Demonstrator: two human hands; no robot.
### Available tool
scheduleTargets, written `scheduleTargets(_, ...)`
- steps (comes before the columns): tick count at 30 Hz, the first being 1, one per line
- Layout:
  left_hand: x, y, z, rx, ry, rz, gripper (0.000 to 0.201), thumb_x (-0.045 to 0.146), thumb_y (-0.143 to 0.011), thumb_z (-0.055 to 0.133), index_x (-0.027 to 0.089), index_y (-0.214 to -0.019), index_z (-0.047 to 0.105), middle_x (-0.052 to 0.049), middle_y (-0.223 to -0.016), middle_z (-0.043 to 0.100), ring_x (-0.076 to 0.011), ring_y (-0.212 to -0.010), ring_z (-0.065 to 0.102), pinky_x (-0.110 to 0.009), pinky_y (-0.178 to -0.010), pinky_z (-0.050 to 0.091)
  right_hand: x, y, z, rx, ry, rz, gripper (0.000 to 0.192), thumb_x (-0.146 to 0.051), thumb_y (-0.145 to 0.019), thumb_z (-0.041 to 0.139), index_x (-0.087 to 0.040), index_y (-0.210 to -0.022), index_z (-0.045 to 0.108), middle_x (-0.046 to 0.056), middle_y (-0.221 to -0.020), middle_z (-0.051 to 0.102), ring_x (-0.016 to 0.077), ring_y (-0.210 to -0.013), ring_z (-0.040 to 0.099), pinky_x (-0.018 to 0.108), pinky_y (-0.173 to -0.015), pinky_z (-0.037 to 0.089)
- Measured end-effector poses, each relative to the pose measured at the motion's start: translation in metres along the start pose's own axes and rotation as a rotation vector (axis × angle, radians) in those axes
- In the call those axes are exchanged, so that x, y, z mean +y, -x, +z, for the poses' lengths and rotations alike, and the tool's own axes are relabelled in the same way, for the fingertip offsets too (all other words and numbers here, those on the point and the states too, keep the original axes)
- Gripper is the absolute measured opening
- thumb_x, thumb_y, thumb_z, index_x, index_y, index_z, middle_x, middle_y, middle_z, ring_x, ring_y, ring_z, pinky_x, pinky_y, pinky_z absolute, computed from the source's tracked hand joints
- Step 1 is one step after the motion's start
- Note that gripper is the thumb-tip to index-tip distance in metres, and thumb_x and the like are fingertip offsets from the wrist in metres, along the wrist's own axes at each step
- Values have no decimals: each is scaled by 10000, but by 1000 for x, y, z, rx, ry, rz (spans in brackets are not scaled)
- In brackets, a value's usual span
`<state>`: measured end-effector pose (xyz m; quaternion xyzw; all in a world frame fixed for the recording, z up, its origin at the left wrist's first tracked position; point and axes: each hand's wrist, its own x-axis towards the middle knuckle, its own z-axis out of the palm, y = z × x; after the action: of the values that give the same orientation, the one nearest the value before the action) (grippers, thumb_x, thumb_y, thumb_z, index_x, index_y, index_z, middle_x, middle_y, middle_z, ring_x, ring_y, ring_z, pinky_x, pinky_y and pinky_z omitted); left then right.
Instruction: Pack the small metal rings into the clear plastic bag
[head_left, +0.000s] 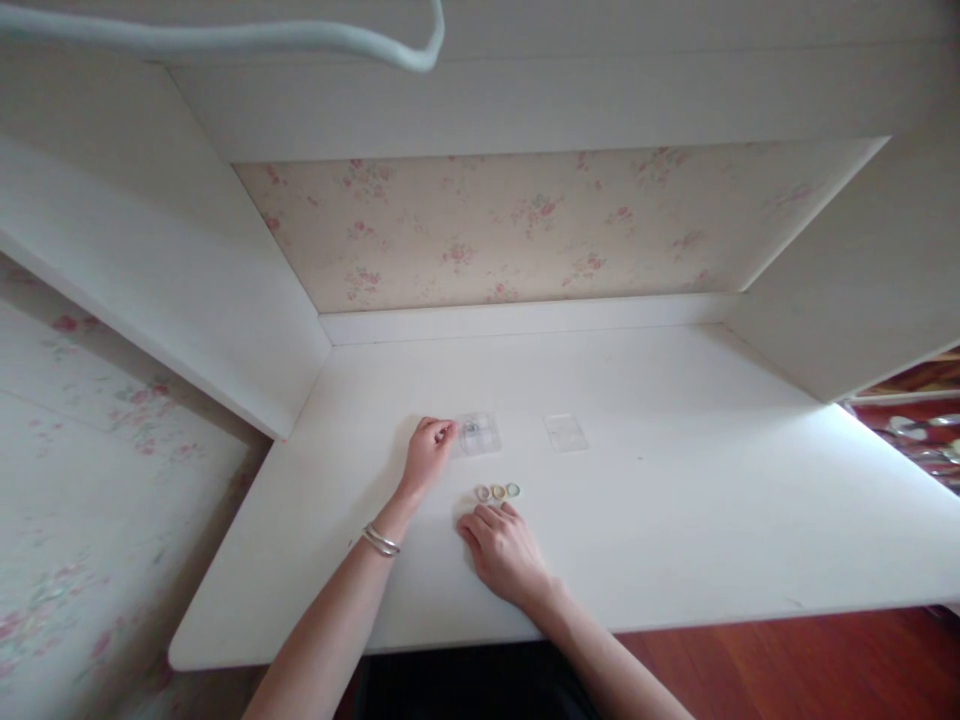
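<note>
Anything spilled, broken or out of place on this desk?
Nothing stands out. The three small coloured rings sit in a tidy row beyond the right hand; the clear plastic piece beside the left hand and the separate clear plastic square look intact. No spill visible; fine cracks would be too small to see.

Cannot make out the blurred grey spot (471,428) at the clear case (489,440), nor the half-hidden fingertips of the left hand (427,452), nor follow the white tube (225,39) past the top and left edges.
</note>
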<state>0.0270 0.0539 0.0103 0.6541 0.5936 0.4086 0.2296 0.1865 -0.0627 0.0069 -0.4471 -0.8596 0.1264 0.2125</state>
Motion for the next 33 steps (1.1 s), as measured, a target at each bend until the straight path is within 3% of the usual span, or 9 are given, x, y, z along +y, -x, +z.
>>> scheduleTargets(6, 3, 35, -20, -116, 79, -70, 276, 388, -872, 481, 177, -892, 658, -31, -853, 616, -131, -714, 557, -243, -662, 444, 2, 1, 0, -4, -48, 12, 163, -194, -907, 446, -224, -871, 602, 16, -779, 611, 160, -740, 555, 311, -735, 352)
scheduleTargets(12, 2, 59, -33, -144, 173, -118, 270, 400, -874, 482, 182, -863, 641, -10, -808, 605, -126, -714, 539, -235, -662, 420, 5, 1, -3, 59, -256, 135, 233, -243, -935, 390, -220, -886, 616, 30, -836, 618, 159, -801, 557, 280, -758, 394)
scheduleTargets(21, 3, 65, -39, -180, 218, -79, 264, 380, -878, 483, 178, -847, 649, -11, -781, 577, -118, -684, 515, -232, -641, 399, 2, -6, -8, 182, -603, 428, 283, -397, -900, 453, -199, -785, 619, 28, -751, 587, 153, -692, 515, 259, -632, 393)
scheduleTargets(26, 14, 73, -43, -350, 256, -2, 288, 413, -873, 491, 186, -901, 667, -20, -813, 573, -111, -669, 506, -225, -622, 398, -6, -12, -12, 176, -733, 504, 319, -442, -884, 460, -187, -752, 598, 8, -694, 551, 142, -659, 472, 249, -602, 368)
scheduleTargets(33, 13, 77, -41, -367, 164, -22, 292, 402, -879, 469, 194, -887, 674, -12, -780, 573, -118, -663, 505, -234, -625, 398, 5, -51, -38, 238, -616, 480, 316, -453, -864, 472, -181, -832, 628, 3, -692, 574, 132, -620, 481, 243, -574, 362)
